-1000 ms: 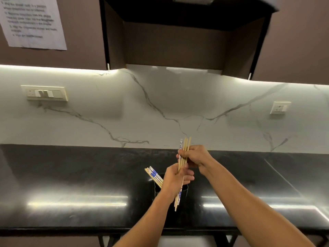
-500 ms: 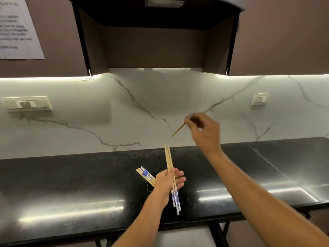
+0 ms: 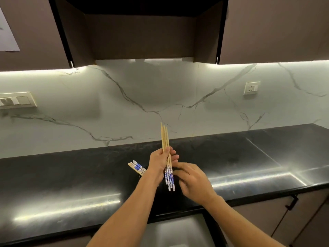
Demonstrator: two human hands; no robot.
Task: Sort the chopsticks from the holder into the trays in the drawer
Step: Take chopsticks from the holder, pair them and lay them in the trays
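Observation:
My left hand [image 3: 159, 164] grips a bundle of several wooden chopsticks [image 3: 165, 139], tips up, with their blue-and-white patterned ends [image 3: 170, 179] hanging below my fist. My right hand [image 3: 193, 182] is just to the right of the patterned ends, blurred, fingers loosely curled toward them; I see nothing in it. Behind my left wrist, more patterned chopsticks [image 3: 137, 167] lean out to the left from the dark holder, which my hands and forearm almost wholly hide. A pale surface [image 3: 170, 232] below the counter edge may be the open drawer; no trays are visible.
A glossy black counter [image 3: 71, 184] runs across the view with a white marble backsplash [image 3: 106, 107] behind. Dark wall cabinets hang overhead. A switch plate [image 3: 16, 101] sits at the left and a socket [image 3: 251, 88] at the right. Lower cabinet fronts [image 3: 284, 216] stand at the right.
My right hand came down from high at the right to beside the bundle; the single chopstick it held has joined the bundle. The camera shifted.

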